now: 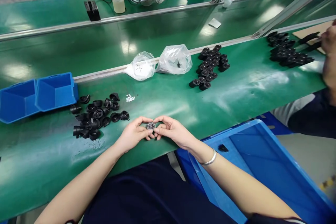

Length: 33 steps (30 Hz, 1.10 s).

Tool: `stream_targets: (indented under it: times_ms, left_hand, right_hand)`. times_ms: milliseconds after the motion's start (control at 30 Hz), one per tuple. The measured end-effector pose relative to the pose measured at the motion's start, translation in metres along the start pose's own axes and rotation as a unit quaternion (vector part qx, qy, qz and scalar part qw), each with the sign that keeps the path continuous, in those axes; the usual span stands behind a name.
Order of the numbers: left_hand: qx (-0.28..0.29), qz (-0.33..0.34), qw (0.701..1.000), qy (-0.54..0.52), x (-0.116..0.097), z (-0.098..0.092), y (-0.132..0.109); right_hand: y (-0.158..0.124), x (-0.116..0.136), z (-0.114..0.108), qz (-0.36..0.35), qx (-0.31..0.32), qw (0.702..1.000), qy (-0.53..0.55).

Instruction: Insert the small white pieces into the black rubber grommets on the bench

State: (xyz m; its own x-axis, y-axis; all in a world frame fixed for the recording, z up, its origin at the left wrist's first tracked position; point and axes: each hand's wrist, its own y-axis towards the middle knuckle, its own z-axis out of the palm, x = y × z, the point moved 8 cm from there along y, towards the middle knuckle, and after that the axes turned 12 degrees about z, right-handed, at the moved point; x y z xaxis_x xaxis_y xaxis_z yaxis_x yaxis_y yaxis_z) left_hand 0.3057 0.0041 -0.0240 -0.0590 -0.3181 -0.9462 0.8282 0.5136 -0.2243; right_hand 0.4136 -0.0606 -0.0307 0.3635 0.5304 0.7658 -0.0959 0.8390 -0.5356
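From here, left to right: two blue bins [36, 94] sit side by side at the far-left of the green table [157, 101], up by its far edge. Just right of them, a loose pile of black parts [98, 113], lying every which way. Next, a small scatter of white bits [130, 98], nearer mid-table. Left hand [132, 133] is over the near edge, thumb and forefinger pinched on the left side of a round black part [151, 126], spread only about as wide as the part. One clear bag [147, 59] with whitish contents is at the far edge, by the metal rail [99, 73]. Right hand [174, 131] pinches the same part from the right, same narrow gap; ringed face shows between the fingertips. Second clear bag [174, 54], dark bit inside, also far edge. Right of that, a black cluster [210, 64] packed close near the far edge. Off the near edge, lower: blue crate [262, 168], one black piece [223, 148] inside. Far right, another black group [288, 52] near a co-worker's hand [329, 40], blurred; can't tell its grip.
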Motion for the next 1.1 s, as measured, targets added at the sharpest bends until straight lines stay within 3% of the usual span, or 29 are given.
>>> stream_targets:
  times_ms: [233, 500, 800, 967, 1100]
  left_hand:
    - [-0.01, -0.035, 0.999, -0.018, 0.0, -0.003, 0.006]
    - [0.029, -0.022, 0.998, -0.049, 0.0, -0.002, 0.001]
    - [0.049, -0.004, 0.996, -0.077, 0.005, -0.005, 0.0]
    - [0.017, 0.021, 0.999, -0.04, 0.007, -0.007, -0.001]
    - [0.025, 0.021, 0.996, -0.082, 0.005, -0.006, -0.001]
  right_hand:
    - [0.005, -0.001, -0.005, 0.041, -0.007, 0.999, -0.01]
    - [0.005, 0.0, -0.005, 0.033, 0.012, 0.999, 0.031]
    - [-0.001, -0.001, 0.006, 0.007, -0.085, 0.994, 0.062]
    - [-0.001, -0.005, 0.007, -0.016, -0.112, 0.991, 0.069]
    - [-0.005, -0.005, 0.008, -0.044, -0.119, 0.99, 0.057]
